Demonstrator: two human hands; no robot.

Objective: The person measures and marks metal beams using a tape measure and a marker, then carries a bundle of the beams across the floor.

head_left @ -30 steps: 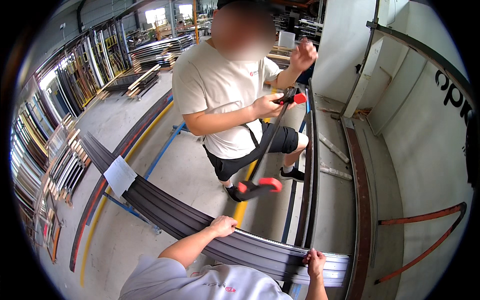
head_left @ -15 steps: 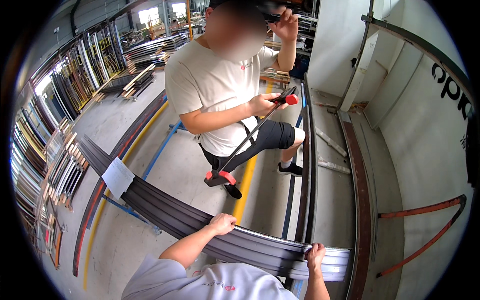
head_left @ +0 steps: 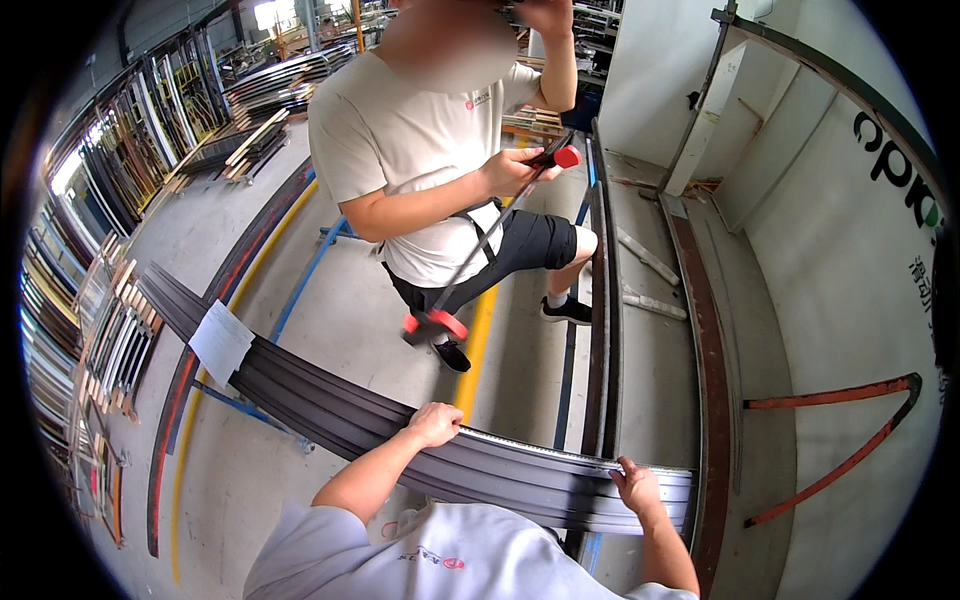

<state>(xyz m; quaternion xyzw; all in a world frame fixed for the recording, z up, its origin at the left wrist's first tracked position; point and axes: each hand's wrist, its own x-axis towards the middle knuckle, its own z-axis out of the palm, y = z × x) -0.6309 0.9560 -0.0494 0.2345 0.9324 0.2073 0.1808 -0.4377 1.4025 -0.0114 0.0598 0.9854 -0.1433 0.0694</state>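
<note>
Long dark-grey ribbed metal profiles (head_left: 330, 393), two hands on the near stretch, clamp hanging beyond

Position: profiles lie side by side across the front of the wearer's body, running from far left to just beside a red-brown steel rail (head_left: 712, 400) at right. Contact with the rail: cannot tell.

Hands: well apart. Left hand (head_left: 435, 424) is curled over the profiles' far edge, about mid-length. Right hand (head_left: 636, 487) has its fingertips at that edge near the right end; whether it grips or only touches, I cannot tell.

Risks (my judgement):
1. Blue metal stand (head_left: 262, 413) seems to carry the left part and appears to have casters; a sideways push could roll it and shift the load.
2. A co-worker (head_left: 420, 150) opposite holds a black bar clamp with red ends (head_left: 435, 324) by its upper end, lower end dangling. A swing toward the profiles could scratch them or knock knuckles.
3. White paper sheet (head_left: 221, 341) lies on the profiles, no fastening visible; tilting could slide it off.
4. Bare fingers on thin edges: a slip could cut or pinch.

Containers: only open storage noted. Upright rack (head_left: 150, 130) at far left holds many long frames or bars; exact contents too small to tell.
</note>
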